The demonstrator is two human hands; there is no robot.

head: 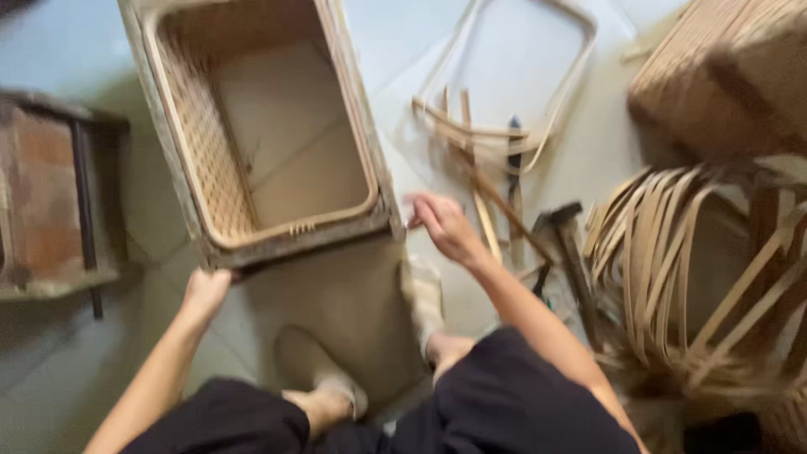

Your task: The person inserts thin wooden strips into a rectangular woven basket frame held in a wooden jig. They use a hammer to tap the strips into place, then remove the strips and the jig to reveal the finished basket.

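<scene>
A large rectangular woven basket [261,126] is stood on the floor [59,59], its open mouth facing up, so its flat inner bottom and one woven wall are seen. It is held at its near rim from both sides, which seems to keep it steady in front of the seated person. The far end of the basket is cut off by the top edge of the picture.

To the right, a big heap of bent bamboo strips [681,261] is piled, and behind it a second woven basket [723,67] is only partly in view. A loop frame [521,76] of thin strip is laid flat on the floor, with some loose strips across it. At the left, a low stool [50,202] is seen, blurred.

Near the strips a hammer [567,235] is laid, probably kept within reach; beside it a dark thin tool is too blurred to be named.

The left hand [206,290] is placed under the near left corner of the basket; its fingers are hidden below the rim, so their state cannot be told. The right hand [445,225] is rested at the near right corner, its fingers loosely spread and not closed on anything.
</scene>
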